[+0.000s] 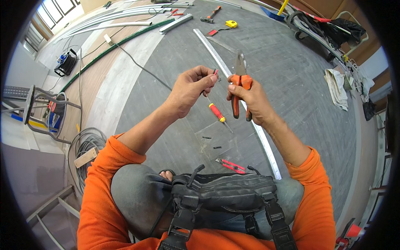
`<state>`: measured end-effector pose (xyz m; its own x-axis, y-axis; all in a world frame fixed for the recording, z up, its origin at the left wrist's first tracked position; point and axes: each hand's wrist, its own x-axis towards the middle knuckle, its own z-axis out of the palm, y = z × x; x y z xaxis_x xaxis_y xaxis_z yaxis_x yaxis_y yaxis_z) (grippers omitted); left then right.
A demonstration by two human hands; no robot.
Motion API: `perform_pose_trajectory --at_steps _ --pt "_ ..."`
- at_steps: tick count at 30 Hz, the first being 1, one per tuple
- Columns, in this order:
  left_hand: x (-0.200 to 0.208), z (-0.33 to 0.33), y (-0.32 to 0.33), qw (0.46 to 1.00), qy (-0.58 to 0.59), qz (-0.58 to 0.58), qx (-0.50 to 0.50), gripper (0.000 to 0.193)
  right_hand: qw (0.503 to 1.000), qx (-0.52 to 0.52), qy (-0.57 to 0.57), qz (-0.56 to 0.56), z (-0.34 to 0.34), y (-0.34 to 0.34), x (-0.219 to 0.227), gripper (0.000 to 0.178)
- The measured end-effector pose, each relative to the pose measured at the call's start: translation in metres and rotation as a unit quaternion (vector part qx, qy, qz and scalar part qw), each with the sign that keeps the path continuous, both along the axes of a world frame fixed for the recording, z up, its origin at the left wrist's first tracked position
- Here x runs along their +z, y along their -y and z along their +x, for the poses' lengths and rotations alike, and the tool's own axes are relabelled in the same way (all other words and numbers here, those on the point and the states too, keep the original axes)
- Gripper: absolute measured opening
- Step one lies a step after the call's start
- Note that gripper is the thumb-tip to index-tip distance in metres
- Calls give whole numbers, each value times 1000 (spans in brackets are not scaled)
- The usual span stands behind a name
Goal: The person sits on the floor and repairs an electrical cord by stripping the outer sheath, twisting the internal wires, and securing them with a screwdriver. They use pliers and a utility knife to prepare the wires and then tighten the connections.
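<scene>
My left hand (186, 91) is closed in a pinch on the end of a grey cable (146, 70). Thin red and dark wire ends (216, 72) stick out past its fingertips. Wrapped around orange-handled pliers (241, 80), my right hand (257, 102) holds them jaws up, a little apart from the wires. Whether the jaws are fully closed is hard to tell. On the floor below the hands lies a red and yellow screwdriver (216, 111). Closer to my knees are a red utility knife (231, 166) and small dark scraps (217, 147).
A long metal channel (264, 148) runs under my right hand. A hammer (211, 15) and yellow tape measure (231, 24) lie beyond. Left are a cable reel (66, 63), a stool (31, 104) and a coiled cable (85, 141). A loaded trolley (318, 39) stands far right.
</scene>
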<state>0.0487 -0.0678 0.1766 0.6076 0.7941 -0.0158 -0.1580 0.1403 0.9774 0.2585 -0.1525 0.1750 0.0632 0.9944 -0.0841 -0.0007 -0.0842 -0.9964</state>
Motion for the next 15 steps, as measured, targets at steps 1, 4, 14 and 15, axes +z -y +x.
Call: perform_pose_trajectory --at_steps 1,4,14,15 --pt "-1 -1 1 1000 -7 7 -10 20 999 -17 -44 -9 -8 2 13 29" --pt "-4 -1 6 999 -30 25 -34 20 999 -12 -42 0 -10 -2 18 45" --pt "-5 2 7 997 -42 -31 -53 22 998 -46 -34 27 -16 3 22 32" --pt "-6 1 6 998 -44 -20 -51 22 998 -46 -48 20 -17 4 21 34"
